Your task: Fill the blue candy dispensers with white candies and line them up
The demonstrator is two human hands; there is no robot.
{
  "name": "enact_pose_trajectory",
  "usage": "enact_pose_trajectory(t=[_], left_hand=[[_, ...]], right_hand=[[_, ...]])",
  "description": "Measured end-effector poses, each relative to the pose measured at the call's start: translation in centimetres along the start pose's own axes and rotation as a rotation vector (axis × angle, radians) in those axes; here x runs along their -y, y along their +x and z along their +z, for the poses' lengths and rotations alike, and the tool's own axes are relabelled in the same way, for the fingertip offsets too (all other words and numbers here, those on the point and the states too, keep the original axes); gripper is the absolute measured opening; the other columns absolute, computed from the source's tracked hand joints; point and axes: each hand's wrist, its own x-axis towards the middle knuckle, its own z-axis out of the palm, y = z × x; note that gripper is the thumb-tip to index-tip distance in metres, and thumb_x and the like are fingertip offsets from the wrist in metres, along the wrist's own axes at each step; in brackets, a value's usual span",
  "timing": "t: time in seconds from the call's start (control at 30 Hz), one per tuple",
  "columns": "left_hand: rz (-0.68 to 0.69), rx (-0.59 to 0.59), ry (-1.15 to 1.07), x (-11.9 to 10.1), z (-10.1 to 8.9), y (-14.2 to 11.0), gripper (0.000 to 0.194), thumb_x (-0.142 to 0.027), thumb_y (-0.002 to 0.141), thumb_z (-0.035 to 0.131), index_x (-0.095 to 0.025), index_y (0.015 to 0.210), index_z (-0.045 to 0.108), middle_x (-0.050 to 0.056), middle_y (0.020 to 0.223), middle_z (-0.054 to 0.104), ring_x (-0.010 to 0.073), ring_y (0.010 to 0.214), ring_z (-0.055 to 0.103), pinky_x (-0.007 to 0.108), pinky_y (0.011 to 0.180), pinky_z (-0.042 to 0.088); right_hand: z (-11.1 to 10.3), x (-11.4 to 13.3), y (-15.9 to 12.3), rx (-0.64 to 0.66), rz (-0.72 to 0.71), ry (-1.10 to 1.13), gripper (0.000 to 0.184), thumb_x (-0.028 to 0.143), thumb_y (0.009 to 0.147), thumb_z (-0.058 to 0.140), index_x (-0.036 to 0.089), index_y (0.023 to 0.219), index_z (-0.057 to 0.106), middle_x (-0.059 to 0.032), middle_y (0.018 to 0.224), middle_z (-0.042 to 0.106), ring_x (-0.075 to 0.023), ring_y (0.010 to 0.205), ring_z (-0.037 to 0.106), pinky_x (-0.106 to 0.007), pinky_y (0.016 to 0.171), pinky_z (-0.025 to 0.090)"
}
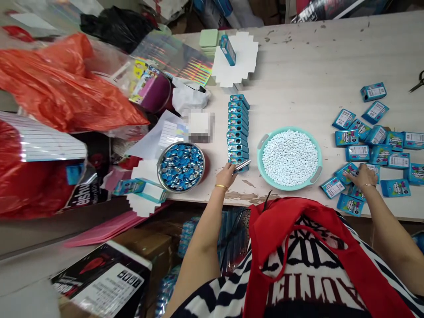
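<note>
My left hand [226, 176] is closed around a slim silver metal tool [242, 165], at the near end of a row of small blue boxes [237, 129]. The tool's tip lies over the nearest box of that row; its exact kind is unclear. Dark round openings show in several of the row's upturned sides. My right hand [365, 176] is over a loose pile of similar printed blue boxes [380, 154]. Its thumb and fingers are spread, touching a blue box [346, 171]. Between my hands stands a mint-green basin [261, 165] full of small white pellets [289, 158].
Left of the row, a round metal bowl [159, 179] holds blue-and-silver discs. One blue box [228, 51] stands on a white stepped-edge card [247, 55] at the back. Bags, including an orange plastic bag [66, 84], crowd the left. Scissors [418, 83] lie at the far right.
</note>
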Motion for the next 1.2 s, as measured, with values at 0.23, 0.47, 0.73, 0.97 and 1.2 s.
enact_pose_trajectory(t=[0.23, 0.47, 0.73, 0.97, 1.2], left_hand=[[0.042, -0.318, -0.287, -2.3, 1.0, -1.9, 0.049, -0.039, 0.093, 0.056, -0.012, 0.133, 0.047, 0.019, 0.124, 0.059, 0.0290, 0.113, 0.060, 0.040, 0.093, 0.051], [0.318, 0.076, -0.250, -11.9, -0.8, -2.7, 0.016, -0.026, 0.095, 0.052, -0.019, 0.104, 0.062, 0.010, 0.102, 0.064, 0.0237, 0.099, 0.063, 0.036, 0.088, 0.050], [0.229, 0.139, -0.252, -23.2, 3.0, 2.3, 0.016, -0.017, 0.095, 0.048, -0.015, 0.108, 0.057, 0.017, 0.117, 0.060, 0.0250, 0.108, 0.060, 0.036, 0.091, 0.048], [0.286, 0.099, -0.370, -24.6, 3.7, 4.6, 0.021, -0.018, 0.095, 0.048, -0.014, 0.114, 0.055, 0.017, 0.121, 0.060, 0.0247, 0.114, 0.057, 0.036, 0.099, 0.045], [0.463, 0.032, -0.511, -19.3, -0.9, 3.3, 0.023, -0.030, 0.094, 0.053, -0.017, 0.112, 0.057, 0.008, 0.101, 0.062, 0.0192, 0.092, 0.059, 0.033, 0.088, 0.048]], right_hand=[[-4.0, 0.2, -2.4, -0.141, -0.262, 0.343, 0.066, 0.066, 0.081, 0.055, 0.013, 0.120, 0.061, -0.0220, 0.118, 0.059, -0.0375, 0.111, 0.057, -0.051, 0.094, 0.048], [-12.2, 4.3, -10.2, 0.365, -0.407, 0.842, 0.055, 0.060, 0.063, 0.083, 0.027, 0.106, 0.073, -0.0073, 0.109, 0.071, -0.0297, 0.103, 0.067, -0.043, 0.090, 0.058], [-10.3, 7.9, -14.8, 0.786, -0.237, 1.378, 0.062, 0.047, 0.064, 0.088, 0.024, 0.116, 0.064, -0.0036, 0.092, 0.075, -0.0178, 0.075, 0.071, -0.030, 0.070, 0.060], [-7.1, 8.9, -13.0, 0.365, -0.142, 1.444, 0.055, 0.058, 0.070, 0.081, 0.028, 0.111, 0.061, -0.0010, 0.096, 0.073, -0.0201, 0.087, 0.071, -0.035, 0.080, 0.060], [-6.1, 12.1, -11.4, -0.120, -0.458, 1.001, 0.045, 0.052, 0.081, 0.074, 0.023, 0.113, 0.064, -0.0064, 0.109, 0.071, -0.0259, 0.103, 0.066, -0.044, 0.096, 0.054]])
